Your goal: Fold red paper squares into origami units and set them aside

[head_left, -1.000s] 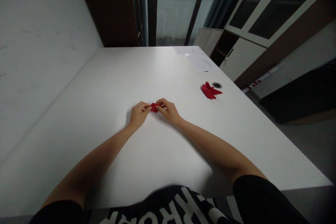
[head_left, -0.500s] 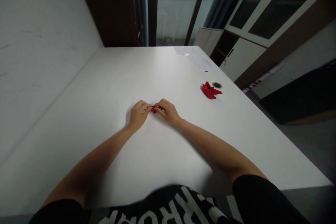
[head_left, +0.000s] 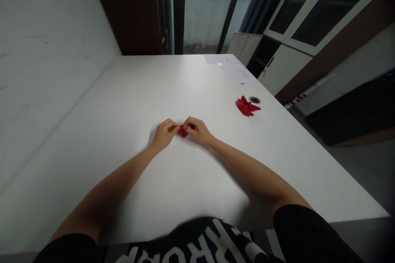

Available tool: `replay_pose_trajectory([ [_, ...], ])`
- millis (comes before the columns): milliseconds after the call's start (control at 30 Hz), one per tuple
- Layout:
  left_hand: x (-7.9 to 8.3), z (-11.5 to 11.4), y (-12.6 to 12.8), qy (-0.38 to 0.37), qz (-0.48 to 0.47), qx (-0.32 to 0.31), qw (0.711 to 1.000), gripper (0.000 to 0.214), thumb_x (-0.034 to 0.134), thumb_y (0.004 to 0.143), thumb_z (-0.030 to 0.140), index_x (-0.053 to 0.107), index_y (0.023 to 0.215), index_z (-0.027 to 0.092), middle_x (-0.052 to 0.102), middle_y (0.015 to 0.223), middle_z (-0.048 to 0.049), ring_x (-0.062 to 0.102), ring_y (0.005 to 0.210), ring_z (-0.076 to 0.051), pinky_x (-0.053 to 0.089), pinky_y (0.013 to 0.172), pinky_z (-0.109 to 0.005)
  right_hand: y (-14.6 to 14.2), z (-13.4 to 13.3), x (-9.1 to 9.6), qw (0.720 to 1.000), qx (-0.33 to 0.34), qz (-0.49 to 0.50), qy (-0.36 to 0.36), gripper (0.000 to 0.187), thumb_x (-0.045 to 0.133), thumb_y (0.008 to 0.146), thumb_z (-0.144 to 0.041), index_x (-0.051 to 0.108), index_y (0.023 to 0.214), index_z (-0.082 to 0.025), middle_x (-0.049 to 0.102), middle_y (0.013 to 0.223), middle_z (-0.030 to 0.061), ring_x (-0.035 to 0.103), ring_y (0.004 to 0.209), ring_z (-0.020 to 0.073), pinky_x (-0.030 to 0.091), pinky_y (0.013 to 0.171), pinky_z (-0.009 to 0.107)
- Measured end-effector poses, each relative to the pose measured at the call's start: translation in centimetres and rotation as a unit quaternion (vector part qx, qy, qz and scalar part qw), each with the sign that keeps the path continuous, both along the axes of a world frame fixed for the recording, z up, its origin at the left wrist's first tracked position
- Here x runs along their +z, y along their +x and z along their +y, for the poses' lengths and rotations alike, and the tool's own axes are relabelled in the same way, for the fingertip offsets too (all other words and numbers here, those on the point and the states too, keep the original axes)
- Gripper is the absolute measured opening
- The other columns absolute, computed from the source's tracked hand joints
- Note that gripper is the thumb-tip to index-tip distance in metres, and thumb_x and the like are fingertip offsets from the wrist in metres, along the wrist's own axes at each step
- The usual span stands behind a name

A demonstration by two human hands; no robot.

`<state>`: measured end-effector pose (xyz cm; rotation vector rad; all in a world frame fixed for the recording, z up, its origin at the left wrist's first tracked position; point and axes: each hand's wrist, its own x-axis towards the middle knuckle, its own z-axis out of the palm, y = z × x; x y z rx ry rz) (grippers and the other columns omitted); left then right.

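A small piece of folded red paper is held between my two hands over the middle of the white table. Its lower part ends in a point toward me, while its upper edge is partly hidden by fingers. My left hand pinches its left side between thumb and fingers. On the opposite side, my right hand has thumb and bent fingers closed on the paper. To the right lie folded red paper shapes with several points, in a loose heap apart from my hands.
Beside the red heap a round dark cable hole is set in the white table. Printed paper sheets lie at the far right corner. A wall borders the table's left side; white cabinets stand beyond the right edge.
More of the red paper shows between my hands, with its pointed lower part now nearer me. My fingers have shifted slightly on it. The red heap stays in place.
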<state>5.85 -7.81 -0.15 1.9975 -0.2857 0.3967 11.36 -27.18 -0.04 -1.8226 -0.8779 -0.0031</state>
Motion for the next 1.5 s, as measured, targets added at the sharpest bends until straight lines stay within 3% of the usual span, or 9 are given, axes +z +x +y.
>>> replay_pose_trajectory([
  [167,0.5,-0.3,-0.6,0.059,-0.019,0.031,0.998,0.007,0.066,0.087,0.023,0.071,0.091,0.022,0.060,0.079,-0.0005,0.052,0.068,-0.014,0.041,0.066,-0.027,-0.3,0.1,-0.1,0.999,-0.025,-0.030,-0.030,0.011,0.058,0.089,-0.025,0.066,0.085,-0.019,0.054,0.067,-0.0031,0.045,0.060,0.0112,0.035,0.061,0.025],
  [367,1.0,-0.5,-1.0,0.123,-0.043,0.022,0.991,0.014,0.059,0.093,0.026,0.067,0.083,0.021,0.062,0.078,-0.0008,0.055,0.070,-0.014,0.042,0.070,-0.027,-0.8,0.0,0.1,0.994,0.005,-0.072,-0.078,0.014,0.054,0.092,-0.024,0.066,0.087,-0.020,0.066,0.080,0.0010,0.052,0.065,0.0117,0.038,0.065,0.024],
  [700,0.8,-0.5,-0.9,0.122,-0.027,0.039,0.991,0.009,0.058,0.091,0.019,0.065,0.085,0.021,0.062,0.080,0.0004,0.054,0.068,-0.013,0.042,0.068,-0.027,-0.7,0.0,-0.1,0.992,-0.012,-0.065,-0.105,0.006,0.052,0.088,-0.022,0.057,0.090,-0.019,0.061,0.071,-0.0027,0.048,0.059,0.0100,0.035,0.060,0.022],
  [800,0.4,-0.3,-0.5,0.100,-0.026,0.042,0.994,0.009,0.056,0.092,0.019,0.062,0.085,0.020,0.061,0.082,0.0001,0.053,0.070,-0.013,0.041,0.067,-0.027,-0.6,-0.1,-0.1,0.993,-0.015,-0.059,-0.098,0.005,0.051,0.088,-0.022,0.054,0.090,-0.020,0.058,0.068,-0.0038,0.046,0.057,0.0100,0.034,0.059,0.022],
  [933,-0.6,0.2,0.1,0.017,-0.010,0.069,0.997,0.010,0.052,0.096,0.024,0.058,0.089,0.020,0.060,0.084,-0.0004,0.054,0.074,-0.014,0.043,0.069,-0.026,-0.4,-0.3,-0.2,0.995,-0.043,-0.065,-0.062,0.002,0.050,0.088,-0.020,0.052,0.089,-0.020,0.055,0.069,-0.0040,0.044,0.057,0.0103,0.035,0.059,0.023],
  [1133,-2.1,0.7,1.3,-0.125,0.041,0.096,0.987,0.012,0.049,0.098,0.030,0.055,0.094,0.021,0.059,0.080,0.0004,0.057,0.069,-0.013,0.046,0.068,-0.026,-0.2,-0.3,-0.3,0.995,-0.077,-0.067,0.000,0.004,0.048,0.089,-0.021,0.051,0.088,-0.021,0.061,0.087,0.0024,0.052,0.069,0.0131,0.042,0.063,0.025],
  [1367,-1.7,0.3,0.7,-0.104,0.030,0.068,0.992,0.020,0.048,0.100,0.037,0.059,0.098,0.021,0.067,0.093,-0.0027,0.060,0.073,-0.014,0.049,0.072,-0.027,-0.2,-0.4,-0.9,0.996,-0.046,-0.068,-0.024,0.016,0.051,0.092,-0.022,0.056,0.106,-0.021,0.064,0.086,-0.0001,0.054,0.062,0.0112,0.044,0.062,0.025],
  [1500,-1.6,0.3,0.6,-0.094,0.030,0.077,0.992,0.020,0.048,0.100,0.039,0.058,0.098,0.022,0.067,0.090,-0.0019,0.060,0.070,-0.013,0.049,0.069,-0.027,-0.2,-0.4,-0.8,0.989,-0.007,-0.132,-0.062,0.028,0.057,0.090,-0.023,0.058,0.118,-0.022,0.063,0.109,0.0056,0.058,0.071,0.0124,0.049,0.069,0.027],
])
